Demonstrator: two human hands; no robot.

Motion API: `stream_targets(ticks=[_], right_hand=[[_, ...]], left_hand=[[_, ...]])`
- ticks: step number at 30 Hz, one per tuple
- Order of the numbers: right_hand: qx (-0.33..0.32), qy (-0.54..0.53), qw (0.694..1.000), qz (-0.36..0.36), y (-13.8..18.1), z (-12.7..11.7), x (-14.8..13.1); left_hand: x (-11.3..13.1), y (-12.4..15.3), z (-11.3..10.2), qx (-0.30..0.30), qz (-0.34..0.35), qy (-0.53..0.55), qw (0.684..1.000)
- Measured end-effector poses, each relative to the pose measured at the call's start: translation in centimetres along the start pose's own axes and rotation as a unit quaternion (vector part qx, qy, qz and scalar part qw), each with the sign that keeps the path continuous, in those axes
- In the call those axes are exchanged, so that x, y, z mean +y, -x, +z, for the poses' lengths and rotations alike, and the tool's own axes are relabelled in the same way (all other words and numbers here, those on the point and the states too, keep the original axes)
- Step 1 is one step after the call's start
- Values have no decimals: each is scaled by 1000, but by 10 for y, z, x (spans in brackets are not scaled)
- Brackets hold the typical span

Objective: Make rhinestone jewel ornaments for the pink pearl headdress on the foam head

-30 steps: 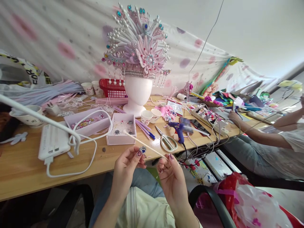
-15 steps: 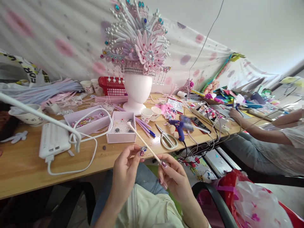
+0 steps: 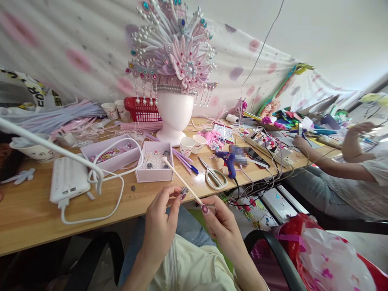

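Note:
My left hand is raised in front of the table edge, its fingertips pinched on a small jewelled ornament. My right hand pinches the near end of a thin pale stick. The stick slants up and left, and its tip hangs over a small pink box of beads on the wooden table. The two hands are close together, the ornament just beside the stick.
A pink beaded headdress sits on a white head form. Scissors, a blue glue gun, paper cups, a white power bank with its cable and a red basket lie around. Another person sits at the right.
My right hand tilted the stick, swinging its tip up and right over the bead box. The person at the right raised a hand. The view shifted slightly.

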State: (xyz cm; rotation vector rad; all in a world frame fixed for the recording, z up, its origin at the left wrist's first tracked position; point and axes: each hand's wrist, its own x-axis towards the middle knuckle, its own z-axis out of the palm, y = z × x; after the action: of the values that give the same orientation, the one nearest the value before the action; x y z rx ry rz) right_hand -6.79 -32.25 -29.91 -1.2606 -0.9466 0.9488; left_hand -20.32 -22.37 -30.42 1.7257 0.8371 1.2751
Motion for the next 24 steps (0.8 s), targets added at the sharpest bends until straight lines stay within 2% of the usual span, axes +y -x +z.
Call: stream_targets(ticks=[7, 13, 16, 21, 24], right_hand=[[25, 47, 999, 0, 3, 3, 3], [39, 62, 997, 16, -1, 2, 4], [46, 61, 997, 20, -3, 2, 5], [44, 56, 997, 23, -4, 4, 3], [36, 41, 998, 35, -5, 4, -1]], left_hand=[[1, 0, 0, 28, 51, -43, 997], [4, -3, -1, 29, 85, -87, 992], [4, -3, 0, 31, 71, -75, 994], [2, -1, 1, 24, 2, -25, 999], [2, -3, -1, 27, 44, -44, 998]])
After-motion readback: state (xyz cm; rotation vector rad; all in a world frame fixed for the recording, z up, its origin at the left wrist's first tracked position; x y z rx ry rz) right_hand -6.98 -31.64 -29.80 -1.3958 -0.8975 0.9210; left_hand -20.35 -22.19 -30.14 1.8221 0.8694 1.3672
